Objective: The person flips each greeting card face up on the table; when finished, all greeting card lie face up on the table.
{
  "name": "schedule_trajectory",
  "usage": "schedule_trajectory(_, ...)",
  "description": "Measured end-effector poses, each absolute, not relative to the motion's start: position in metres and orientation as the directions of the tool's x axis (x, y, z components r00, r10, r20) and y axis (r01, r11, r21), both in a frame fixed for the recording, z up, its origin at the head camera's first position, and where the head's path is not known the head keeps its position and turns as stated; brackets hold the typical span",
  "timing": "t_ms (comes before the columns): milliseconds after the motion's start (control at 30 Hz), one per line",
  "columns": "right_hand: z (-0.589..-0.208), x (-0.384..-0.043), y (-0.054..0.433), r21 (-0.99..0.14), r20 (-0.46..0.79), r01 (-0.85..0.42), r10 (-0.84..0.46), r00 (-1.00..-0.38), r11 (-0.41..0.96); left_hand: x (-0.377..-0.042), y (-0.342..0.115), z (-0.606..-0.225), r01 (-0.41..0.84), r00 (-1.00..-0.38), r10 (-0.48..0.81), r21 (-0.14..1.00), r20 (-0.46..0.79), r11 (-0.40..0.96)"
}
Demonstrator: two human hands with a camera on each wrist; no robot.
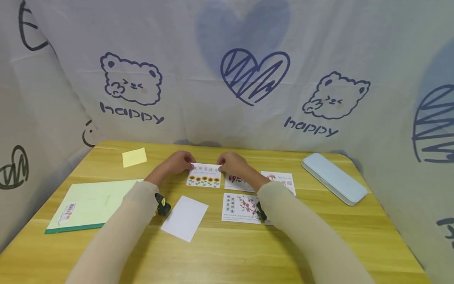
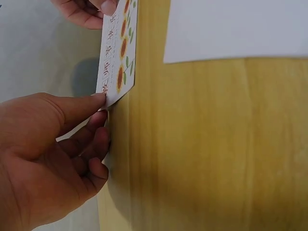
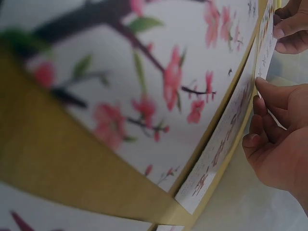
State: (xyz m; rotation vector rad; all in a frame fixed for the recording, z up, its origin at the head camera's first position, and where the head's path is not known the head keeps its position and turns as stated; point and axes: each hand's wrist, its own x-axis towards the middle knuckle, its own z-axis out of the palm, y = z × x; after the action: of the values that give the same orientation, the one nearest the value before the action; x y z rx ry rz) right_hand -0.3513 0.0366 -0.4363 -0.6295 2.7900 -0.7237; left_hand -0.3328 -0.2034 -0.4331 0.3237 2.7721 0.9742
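Note:
A white card printed with sunflowers [image 1: 203,176] is at the far middle of the table, with a line of Chinese characters above the flowers. My left hand [image 1: 179,161] pinches its upper left corner. In the left wrist view the thumb [image 2: 79,107] lies on the printed face and the fingers curl beneath. At the upper right corner, my right hand [image 1: 234,162] pinches the card between thumb and fingers. Under my right wrist lies a card with dark red characters [image 1: 235,182], partly covered. A blossom-branch card [image 1: 241,208] lies nearer, overlapped by the right wrist strap.
Left of centre lies a blank white card [image 1: 185,219]. A pale green notebook [image 1: 95,201] with a barcode label and a yellow sticky note [image 1: 134,157] are at left. At right are another printed card [image 1: 283,179] and a light blue case [image 1: 334,178]. Cloth hangs behind the table.

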Motion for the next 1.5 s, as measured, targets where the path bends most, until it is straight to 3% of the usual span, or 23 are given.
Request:
schedule_trajectory(400, -0.440, -0.351, 0.039, -0.425, -0.056, -0.427, -0.494, -0.867, 0.798, -0.328, -0.199, -0.430, 0.140, -0.958, 0.259, 0.595, -0.120, 0.792)
schedule_trajectory(600, -0.436, -0.345, 0.044, -0.512, 0.021, -0.416, -0.473, -0.881, 0.752, -0.321, -0.205, -0.415, 0.179, -0.957, 0.278, 0.596, -0.078, 0.783)
schedule_trajectory(767, -0.426, -0.317, 0.048, -0.601, 0.061, -0.401, -0.460, -0.886, 0.692, -0.306, -0.215, -0.398, 0.237, -0.946, 0.322, 0.601, -0.035, 0.763)
schedule_trajectory(1033, -0.422, -0.259, 0.040, -0.700, -0.025, -0.315, -0.462, -0.886, 0.642, -0.263, -0.228, -0.402, 0.234, -0.925, 0.369, 0.634, -0.086, 0.737)
schedule_trajectory(1300, -0.437, -0.224, 0.021, -0.696, -0.031, -0.310, -0.458, -0.889, 0.648, -0.237, -0.227, -0.418, 0.204, -0.897, 0.413, 0.682, -0.156, 0.702)
schedule_trajectory(1500, -0.441, -0.214, 0.011, -0.666, -0.023, -0.329, -0.459, -0.888, 0.670, -0.231, -0.224, -0.425, 0.256, -0.866, 0.467, 0.646, -0.178, 0.719)
